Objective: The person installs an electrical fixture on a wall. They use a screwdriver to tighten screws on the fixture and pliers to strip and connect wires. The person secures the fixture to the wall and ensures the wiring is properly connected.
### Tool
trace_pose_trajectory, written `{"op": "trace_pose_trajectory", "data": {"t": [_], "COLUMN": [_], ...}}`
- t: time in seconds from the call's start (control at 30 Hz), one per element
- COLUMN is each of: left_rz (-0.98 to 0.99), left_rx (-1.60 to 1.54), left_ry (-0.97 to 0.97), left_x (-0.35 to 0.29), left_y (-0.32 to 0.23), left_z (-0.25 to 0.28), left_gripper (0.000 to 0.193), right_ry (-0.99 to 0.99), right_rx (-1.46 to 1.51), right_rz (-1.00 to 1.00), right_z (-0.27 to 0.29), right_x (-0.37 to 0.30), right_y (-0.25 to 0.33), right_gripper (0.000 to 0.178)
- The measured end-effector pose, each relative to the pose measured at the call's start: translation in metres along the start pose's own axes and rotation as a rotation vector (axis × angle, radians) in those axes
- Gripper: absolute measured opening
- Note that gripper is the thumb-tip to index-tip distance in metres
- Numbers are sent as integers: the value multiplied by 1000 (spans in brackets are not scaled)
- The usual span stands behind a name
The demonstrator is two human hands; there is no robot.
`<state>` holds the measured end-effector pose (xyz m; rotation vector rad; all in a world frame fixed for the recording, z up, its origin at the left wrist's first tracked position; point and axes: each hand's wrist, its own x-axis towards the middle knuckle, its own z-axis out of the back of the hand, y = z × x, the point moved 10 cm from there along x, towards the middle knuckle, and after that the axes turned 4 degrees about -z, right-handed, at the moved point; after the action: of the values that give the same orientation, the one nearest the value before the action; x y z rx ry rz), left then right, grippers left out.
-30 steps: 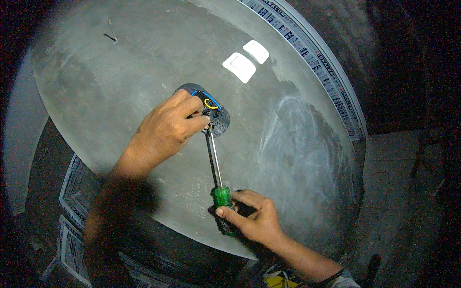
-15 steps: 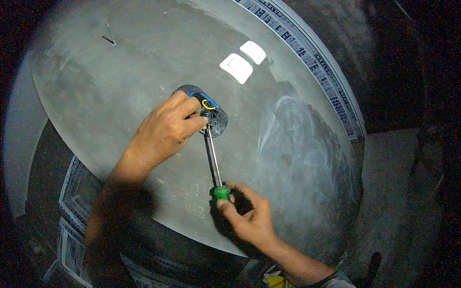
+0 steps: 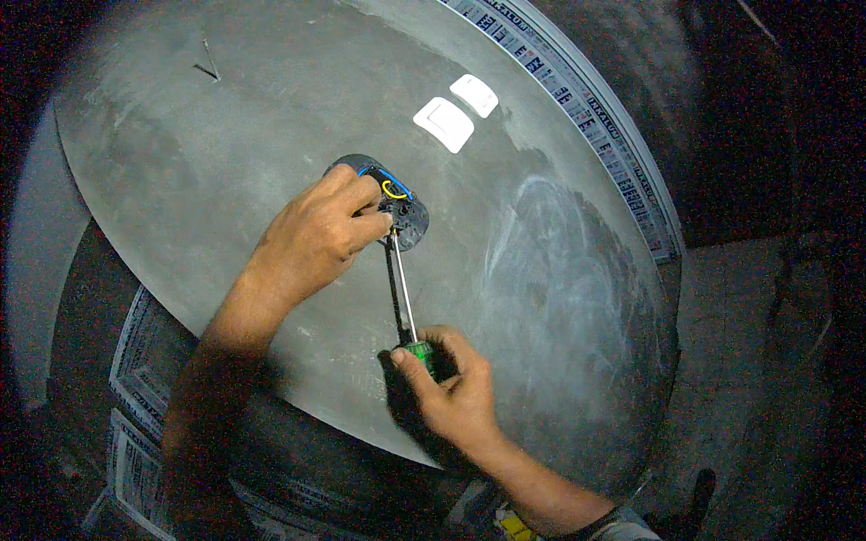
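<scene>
An oblong dark wall box point(image 3: 413, 224) sits in the grey plastered wall point(image 3: 298, 99), with a blue wire point(image 3: 391, 178) and a yellow wire point(image 3: 391, 190) showing inside. Over its left part lies my left hand point(image 3: 316, 224), thumb and fingers pinched beside the screwdriver's tip; what they hold is hidden. My right hand point(image 3: 458, 392), lower down, is closed around the green handle of a screwdriver point(image 3: 403, 287). The long metal shaft runs up to the box's lower edge, meeting it just by my left fingertips.
Two white switch plates point(image 3: 445, 124) are on the wall above and right of the box. A nail point(image 3: 211, 59) sticks out at upper left. Film-covered frames point(image 3: 577, 99) curve along the right and lower left point(image 3: 135, 383). A whitish smear point(image 3: 559, 270) marks the wall at right.
My right hand has moved slightly up and left, and its thumb has shifted across the green handle. My left hand keeps its pinch at the box.
</scene>
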<state>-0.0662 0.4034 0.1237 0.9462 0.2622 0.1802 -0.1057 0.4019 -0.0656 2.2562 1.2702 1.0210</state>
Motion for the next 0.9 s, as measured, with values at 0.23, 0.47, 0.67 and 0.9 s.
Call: {"op": "trace_pose_trajectory", "data": {"t": [0.23, 0.47, 0.67, 0.9], "left_rz": [-7, 8, -2, 16], "left_rx": [-13, 28, 20, 3], "left_ry": [-7, -12, -19, 10], "left_x": [-1, 1, -1, -4], "left_y": [1, -2, -1, -3], "left_z": [-1, 2, 1, -1], "left_gripper": [19, 7, 11, 24], "right_ry": [-87, 23, 44, 6], "right_rx": [-37, -64, 380, 26], "right_rz": [78, -25, -286, -82], "right_z": [6, 0, -12, -14], "right_x": [1, 7, 18, 32], "right_y": [10, 8, -21, -15], "right_gripper": [25, 25, 24, 17]}}
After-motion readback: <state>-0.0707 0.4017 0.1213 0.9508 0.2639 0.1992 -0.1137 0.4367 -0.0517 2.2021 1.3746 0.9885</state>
